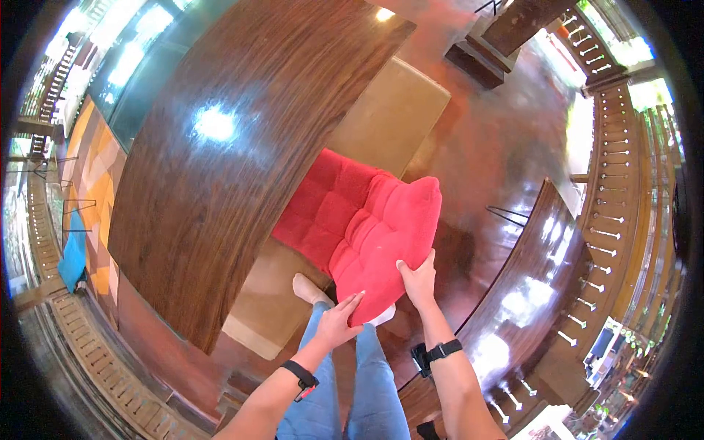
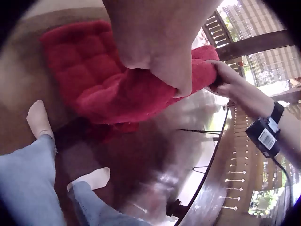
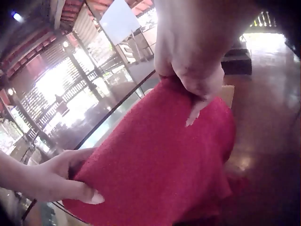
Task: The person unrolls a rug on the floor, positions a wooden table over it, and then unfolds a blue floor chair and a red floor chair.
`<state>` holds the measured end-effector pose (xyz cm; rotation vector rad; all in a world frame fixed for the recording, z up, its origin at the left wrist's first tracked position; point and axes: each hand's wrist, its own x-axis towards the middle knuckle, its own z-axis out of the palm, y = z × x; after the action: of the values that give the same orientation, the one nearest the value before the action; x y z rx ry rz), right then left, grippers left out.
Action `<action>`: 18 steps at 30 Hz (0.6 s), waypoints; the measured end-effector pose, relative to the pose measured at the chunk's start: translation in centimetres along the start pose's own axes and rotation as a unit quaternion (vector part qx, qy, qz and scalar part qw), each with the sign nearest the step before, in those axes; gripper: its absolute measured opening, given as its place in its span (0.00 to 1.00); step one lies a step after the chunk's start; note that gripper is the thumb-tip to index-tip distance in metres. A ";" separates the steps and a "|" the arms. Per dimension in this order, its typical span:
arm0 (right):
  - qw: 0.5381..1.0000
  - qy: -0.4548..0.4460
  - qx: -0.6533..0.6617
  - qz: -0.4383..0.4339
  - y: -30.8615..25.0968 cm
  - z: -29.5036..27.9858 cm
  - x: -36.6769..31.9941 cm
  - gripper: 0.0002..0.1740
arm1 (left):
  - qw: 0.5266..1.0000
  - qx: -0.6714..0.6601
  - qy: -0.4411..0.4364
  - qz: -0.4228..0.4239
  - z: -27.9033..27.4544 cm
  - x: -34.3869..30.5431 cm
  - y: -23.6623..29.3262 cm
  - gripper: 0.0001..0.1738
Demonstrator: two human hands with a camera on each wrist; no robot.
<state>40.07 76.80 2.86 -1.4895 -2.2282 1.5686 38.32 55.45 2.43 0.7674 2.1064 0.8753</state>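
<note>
A red tufted floor cushion (image 1: 381, 220) with a folding back lies across a tan bench, its seat part flat and its back part raised toward me. My left hand (image 1: 339, 320) grips the near corner of the raised part, thumb on one face. Further right, my right hand (image 1: 418, 280) holds the side edge, its thumb over the top face and the fingers behind, hidden in the head view. In the right wrist view the smooth back of the cushion (image 3: 150, 150) faces the camera, with the left hand (image 3: 59, 176) and right hand (image 3: 200, 77) at two of its edges.
A long dark wooden table (image 1: 242, 132) stands along the left, beside the tan bench (image 1: 392, 110). On the right runs another glossy wooden table (image 1: 513, 286) with thin metal legs. A dark post on a stepped base (image 1: 477, 62) rises at the far end.
</note>
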 end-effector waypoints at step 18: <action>0.929 -0.050 0.261 0.257 8.7 -3.1 0.6 0.48 | 0.973 0.078 -0.203 -0.075 3.6 3.1 -2.4 0.54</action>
<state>47.15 79.71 -2.39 -1.9148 -1.3158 2.1863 38.86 57.54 -2.44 0.7796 1.8499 0.4303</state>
